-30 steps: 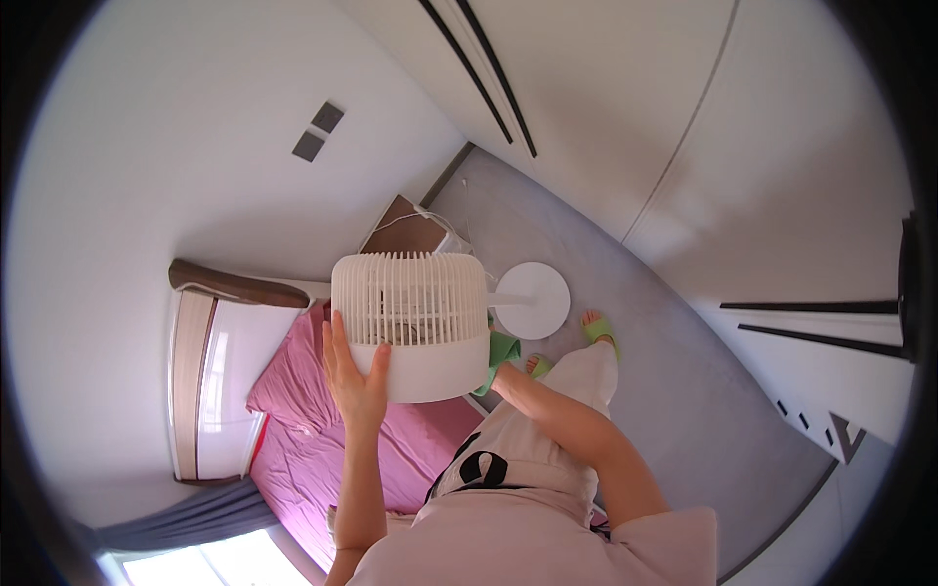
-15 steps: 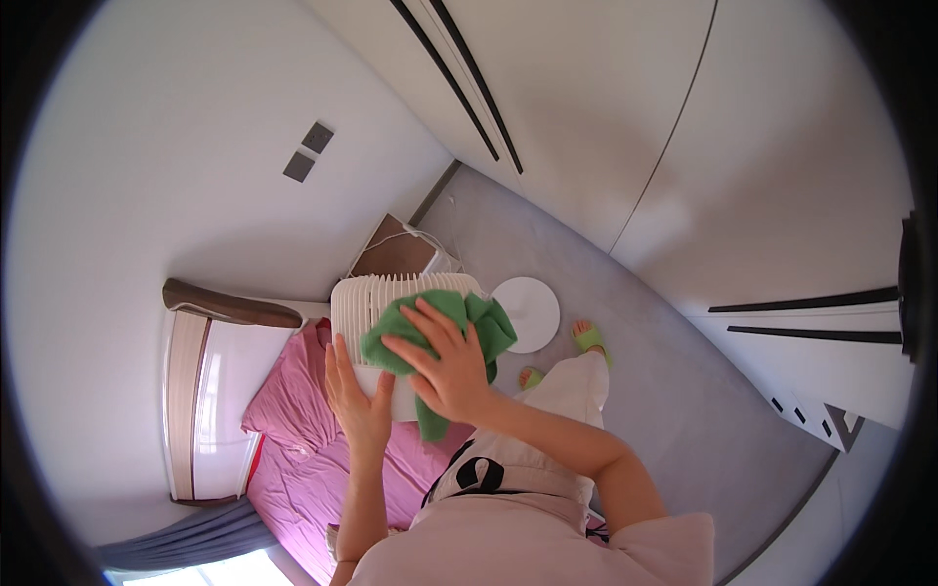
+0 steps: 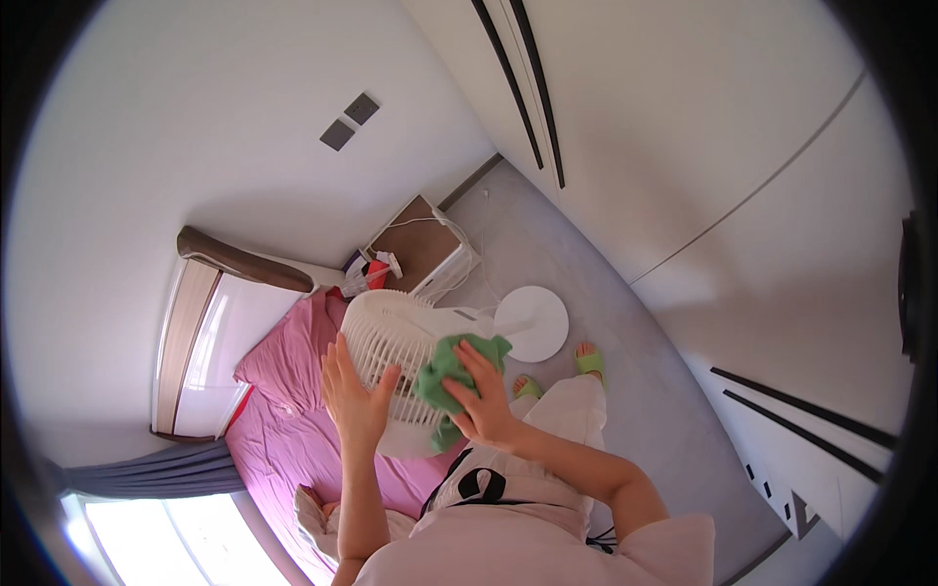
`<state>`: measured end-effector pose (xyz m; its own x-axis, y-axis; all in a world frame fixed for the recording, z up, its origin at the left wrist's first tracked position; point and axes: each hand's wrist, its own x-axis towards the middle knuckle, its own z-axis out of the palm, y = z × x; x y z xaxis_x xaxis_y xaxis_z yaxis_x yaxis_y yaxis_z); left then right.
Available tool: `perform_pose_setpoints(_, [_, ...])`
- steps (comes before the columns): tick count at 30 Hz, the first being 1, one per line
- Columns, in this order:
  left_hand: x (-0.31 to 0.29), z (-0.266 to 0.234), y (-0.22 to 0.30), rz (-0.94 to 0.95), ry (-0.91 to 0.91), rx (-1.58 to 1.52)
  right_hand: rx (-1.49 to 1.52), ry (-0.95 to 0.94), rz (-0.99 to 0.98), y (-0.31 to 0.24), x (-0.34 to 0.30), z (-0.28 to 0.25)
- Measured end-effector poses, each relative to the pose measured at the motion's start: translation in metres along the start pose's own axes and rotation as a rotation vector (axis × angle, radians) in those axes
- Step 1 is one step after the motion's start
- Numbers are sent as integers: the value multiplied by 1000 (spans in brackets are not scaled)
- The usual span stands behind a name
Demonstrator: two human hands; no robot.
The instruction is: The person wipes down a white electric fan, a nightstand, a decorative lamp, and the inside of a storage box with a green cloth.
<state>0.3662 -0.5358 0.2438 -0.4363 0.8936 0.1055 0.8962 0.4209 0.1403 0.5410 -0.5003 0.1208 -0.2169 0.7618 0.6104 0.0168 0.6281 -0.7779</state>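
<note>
While the left hand (image 3: 354,400) lies flat against the ribbed white grille of the fan (image 3: 391,352), its fingers (image 3: 337,366) are spread open and press on the grille's left side rather than closing around anything. The right hand (image 3: 484,400) is on the grille's right side, with its fingers curled onto a green cloth (image 3: 445,376) and pinning it against the ribs. The cloth is bunched up, part of it hanging below the hand over the lower edge of the fan head. The fan head is tilted, held up between the two hands above the pink bed (image 3: 283,430), and its round white base (image 3: 532,322) stands on the grey floor (image 3: 625,391) just to the right. Two feet in green slippers (image 3: 589,363) show on the floor beside that base. Behind the fan, a small brown-topped bedside cabinet (image 3: 420,244) stands against the white wall, with a white cable trailing over it. A grey curtain (image 3: 147,479) hangs by the bright window at the lower left.
</note>
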Motion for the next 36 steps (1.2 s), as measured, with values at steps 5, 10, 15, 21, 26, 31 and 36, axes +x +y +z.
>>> perform_pose_setpoints(5, [-13, 2, 8, -37, 10, -76, 177, -201, 80, 6, 41, -20])
perform_pose_setpoints(10, [-14, -2, 6, -77, 6, -49, 439, -590, 76, 26, 123, -1])
perform_pose_setpoints(15, [-18, 1, 18, -98, 7, 0, 801, -655, 149, 71, 145, 82])
perform_pose_setpoints(21, [-19, -4, 24, -207, 14, -34, 451, -613, 158, 127, 92, 121])
perform_pose_setpoints(26, [-22, -2, 33, -214, 17, -23, 288, -872, 338, 221, 45, 100])
perform_pose_setpoints(31, [-20, -5, 37, -219, 31, -28, 372, -765, 418, 176, 109, 68])
perform_pose_setpoints(36, [-2, -3, 49, -215, 21, -20, 582, -683, 299, 151, 116, 84])
